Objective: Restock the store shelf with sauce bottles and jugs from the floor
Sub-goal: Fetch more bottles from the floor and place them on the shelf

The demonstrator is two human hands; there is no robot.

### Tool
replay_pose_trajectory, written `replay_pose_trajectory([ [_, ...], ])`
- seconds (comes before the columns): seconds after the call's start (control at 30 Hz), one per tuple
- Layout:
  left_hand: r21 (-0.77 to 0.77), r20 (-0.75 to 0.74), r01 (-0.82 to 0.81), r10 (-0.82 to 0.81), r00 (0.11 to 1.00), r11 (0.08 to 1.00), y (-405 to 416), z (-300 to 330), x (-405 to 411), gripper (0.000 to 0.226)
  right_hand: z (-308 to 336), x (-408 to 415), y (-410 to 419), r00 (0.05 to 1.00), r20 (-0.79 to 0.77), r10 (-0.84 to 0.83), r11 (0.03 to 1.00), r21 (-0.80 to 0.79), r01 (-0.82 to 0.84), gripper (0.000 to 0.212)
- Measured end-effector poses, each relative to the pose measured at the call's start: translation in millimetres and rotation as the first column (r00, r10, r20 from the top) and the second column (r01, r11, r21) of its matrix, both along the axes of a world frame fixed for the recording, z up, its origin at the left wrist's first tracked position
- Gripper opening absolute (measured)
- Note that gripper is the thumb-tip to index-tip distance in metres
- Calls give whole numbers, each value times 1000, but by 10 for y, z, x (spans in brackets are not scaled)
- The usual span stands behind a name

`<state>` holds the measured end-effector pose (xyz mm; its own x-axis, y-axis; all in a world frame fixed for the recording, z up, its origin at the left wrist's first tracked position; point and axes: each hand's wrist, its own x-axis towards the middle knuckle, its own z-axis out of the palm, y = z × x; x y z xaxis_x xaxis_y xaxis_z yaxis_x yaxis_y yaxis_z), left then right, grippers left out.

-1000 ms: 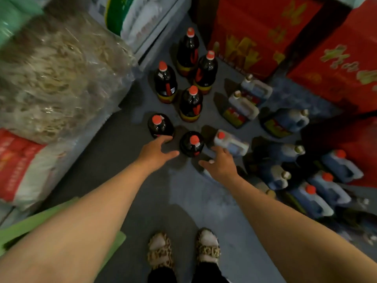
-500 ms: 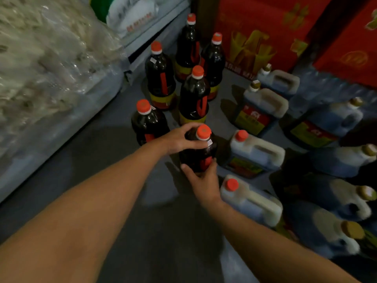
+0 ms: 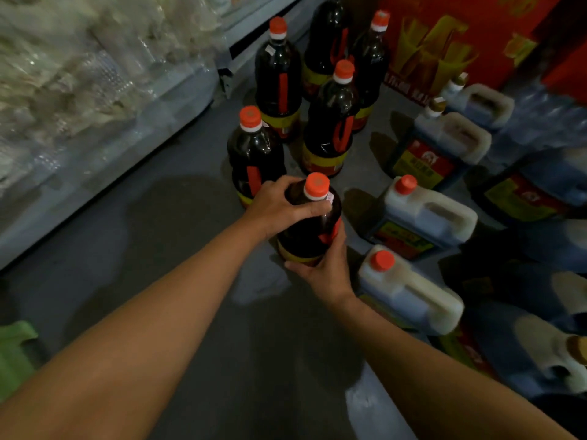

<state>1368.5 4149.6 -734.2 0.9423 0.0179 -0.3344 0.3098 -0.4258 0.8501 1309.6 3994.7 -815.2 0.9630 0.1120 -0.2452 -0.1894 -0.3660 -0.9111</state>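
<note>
— On the grey floor (image 3: 178, 236), beside the shelf base, which one has the person got?

— The nearest dark sauce bottle (image 3: 309, 231), red cap. The left hand (image 3: 279, 206) curls over its shoulder just below the cap; the right hand (image 3: 325, 269) cups the lower body near the yellow label, fingers wrapped round.

— Lifted?

— Cannot tell (its base is hidden behind the right hand).

— And the rest?

— Five more dark bottles (image 3: 330, 128) stand upright just behind it. White-handled jugs (image 3: 422, 214) crowd the right, before red cartons (image 3: 444, 42).
</note>
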Motion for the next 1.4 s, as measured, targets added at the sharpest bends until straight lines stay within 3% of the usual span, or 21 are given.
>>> replay_pose_trajectory([
  [0.13, -174, -27, -77, 73, 997, 982, -57, -39, -110, 80, 18, 52, 46, 988, -157, 0, 999, 42, 7, 120],
  [0.27, -185, 18, -133, 138, 990, 974, -105, -62, -180, 72, 5, 19, 0, 999, -48, -15, 998, -55, 12, 92],
  [0.33, -194, 34, -146, 155, 987, 970, -72, -26, -236, 71, 0, -25, -27, 997, -65, -42, 999, -19, 41, 84],
  [0.43, -270, -101, -374, 360, 927, 887, 73, 44, -379, 65, -46, -109, -65, 988, -98, 122, 990, -58, -128, 108],
  [0.5, -314, -239, -509, 452, 859, 802, 194, 53, -492, 59, 3, -194, -85, 956, -191, 224, 972, -31, -234, 102],
  [0.57, -293, -319, -515, 426, 847, 805, 315, 46, -602, 65, 61, -259, -73, 902, -288, 322, 946, 66, -317, 93],
  [0.67, -279, -410, -458, 327, 851, 844, 485, 80, -676, 94, 97, -293, -13, 831, -382, 404, 915, 158, -372, 83],
  [0.8, -270, -464, -439, 284, 839, 857, 683, 189, -703, 83, 141, -339, 147, 808, -423, 409, 912, 199, -358, 65],
  [1.0, -326, -451, -377, 209, 868, 867, 1056, 125, -744, 83, 107, -361, 420, 753, -508, 418, 906, 297, -302, 62],
  [1.13, -336, -418, -392, 237, 877, 857, 1179, 15, -776, 104, 178, -322, 530, 743, -526, 414, 905, 327, -272, 51],
  [1.23, -362, -436, -471, 300, 848, 805, 1150, 195, -789, 108, 462, -315, 552, 724, -581, 373, 922, 322, -217, 52],
  [1.4, -341, -467, -569, 391, 793, 748, 965, 939, -772, 85, 1274, -349, 490, 673, -653, 349, 930, 328, -163, 66],
])
